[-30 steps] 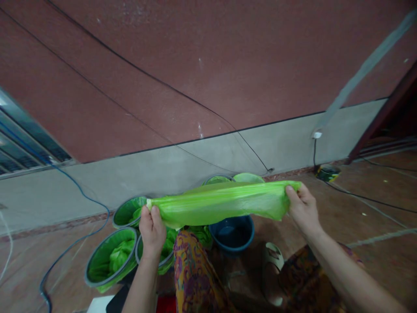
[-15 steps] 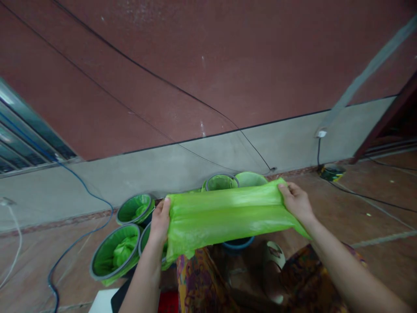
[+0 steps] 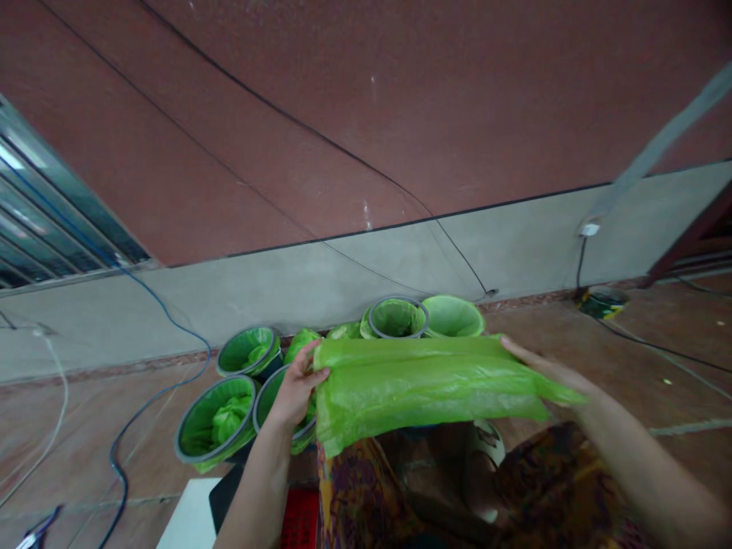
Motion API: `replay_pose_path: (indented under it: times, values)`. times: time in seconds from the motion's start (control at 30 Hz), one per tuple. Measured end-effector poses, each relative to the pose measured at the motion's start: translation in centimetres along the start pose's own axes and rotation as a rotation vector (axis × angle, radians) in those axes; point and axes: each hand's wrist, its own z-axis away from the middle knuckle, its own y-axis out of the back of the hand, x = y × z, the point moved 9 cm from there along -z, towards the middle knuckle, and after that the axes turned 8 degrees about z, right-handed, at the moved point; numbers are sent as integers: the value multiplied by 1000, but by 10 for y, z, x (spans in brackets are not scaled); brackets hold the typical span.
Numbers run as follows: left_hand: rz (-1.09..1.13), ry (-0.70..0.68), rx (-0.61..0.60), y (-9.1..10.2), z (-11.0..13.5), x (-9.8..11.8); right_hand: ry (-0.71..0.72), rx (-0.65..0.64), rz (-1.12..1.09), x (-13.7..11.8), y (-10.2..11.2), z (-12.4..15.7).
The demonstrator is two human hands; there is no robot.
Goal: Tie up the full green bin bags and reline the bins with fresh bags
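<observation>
A thin green plastic bag (image 3: 423, 381) is stretched out flat between my two hands, above my lap. My left hand (image 3: 297, 385) pinches its left end, thumb on top. At the other end my right hand (image 3: 543, 370) grips the bag, its fingers partly covered by the plastic. The lower edge hangs loose, with a corner draped toward my right wrist. Just behind the bag stand a grey-rimmed bin (image 3: 399, 316) lined with green plastic and a pale green lined bin (image 3: 453, 316).
Several lined bins, among them one at the front (image 3: 216, 419) and one behind it (image 3: 248, 351), stand to the left. A blue cable (image 3: 163, 396) crosses the floor. A red crate (image 3: 300, 518) is by my knee. A small dark tub (image 3: 602, 303) sits by the wall.
The bag has tilted and its folds have shifted, with its lower edge hanging differently. My left hand has turned, fingers now reaching behind the bag. The whole view has shifted slightly.
</observation>
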Motion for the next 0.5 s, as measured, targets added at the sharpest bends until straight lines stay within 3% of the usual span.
replay_pose_path:
  times: [0.1,0.23,0.4,0.5]
  values:
    - [-101,-80,103,17,-8,2,125,-161,-8,-11,-8,17]
    - [-160,-44,184,33,-12,-1,151,-298,-164,-12,-16,32]
    - [-49,40,200,45,-11,-5,34,-262,-165,-7,-16,32]
    - [-40,41,185,49,-10,-3,41,-195,-165,-4,-9,26]
